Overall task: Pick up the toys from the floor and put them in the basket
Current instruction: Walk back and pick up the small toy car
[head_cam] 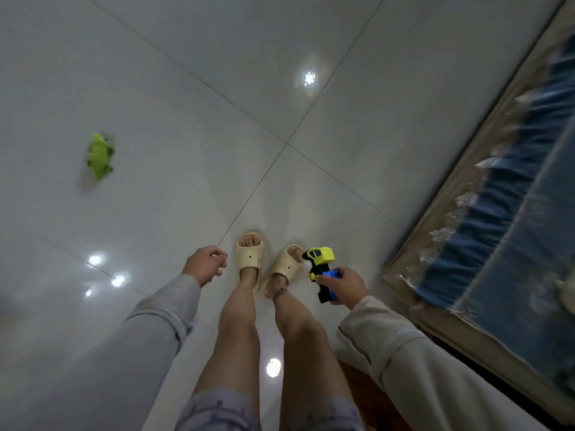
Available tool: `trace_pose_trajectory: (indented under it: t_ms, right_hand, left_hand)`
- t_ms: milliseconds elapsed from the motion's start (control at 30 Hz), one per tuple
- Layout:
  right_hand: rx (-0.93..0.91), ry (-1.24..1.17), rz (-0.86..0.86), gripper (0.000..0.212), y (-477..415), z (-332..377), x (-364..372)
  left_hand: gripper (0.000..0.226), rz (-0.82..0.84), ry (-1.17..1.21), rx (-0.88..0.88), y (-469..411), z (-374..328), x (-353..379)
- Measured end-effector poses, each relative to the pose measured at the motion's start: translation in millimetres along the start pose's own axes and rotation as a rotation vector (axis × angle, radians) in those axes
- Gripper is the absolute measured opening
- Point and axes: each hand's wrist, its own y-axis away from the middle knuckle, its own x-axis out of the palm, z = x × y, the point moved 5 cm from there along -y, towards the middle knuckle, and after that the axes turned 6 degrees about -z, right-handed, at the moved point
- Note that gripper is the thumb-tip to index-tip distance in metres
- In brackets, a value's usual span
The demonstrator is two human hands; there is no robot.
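My right hand [343, 287] is shut on a toy truck [320, 265] with a yellow cab and a blue and black body, held at thigh height beside my right foot. My left hand [205, 265] hangs loosely curled with nothing in it, left of my feet. A green plush toy [99, 157] lies alone on the pale tiled floor [186, 135], far off to the left. No basket is in view.
I stand in cream slippers [249, 255] on glossy tiles with bright light reflections. A bed with blue frilled bedding [513, 213] and a beige base runs along the right side, close to my right arm.
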Motion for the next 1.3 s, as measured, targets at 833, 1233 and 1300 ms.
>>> trace_pose_trajectory:
  t_ms: [833, 1233, 1300]
  right_hand:
    - [-0.279, 0.483, -0.039, 0.032, 126.8, -19.6, -103.9]
    - [-0.59, 0.69, 0.057, 0.036, 177.5, 116.6, -33.8]
    - [-0.621, 0.695, 0.056, 0.037, 179.1, 141.4, -21.9]
  left_hand:
    - [0.01, -0.2, 0.512, -0.141, 222.9, 147.2, -14.2]
    - [0.014, -0.191, 0.93, -0.451, 234.6, 226.1, 31.3]
    - [0.01, -0.189, 0.968, -0.464, 223.8, 222.2, 12.5]
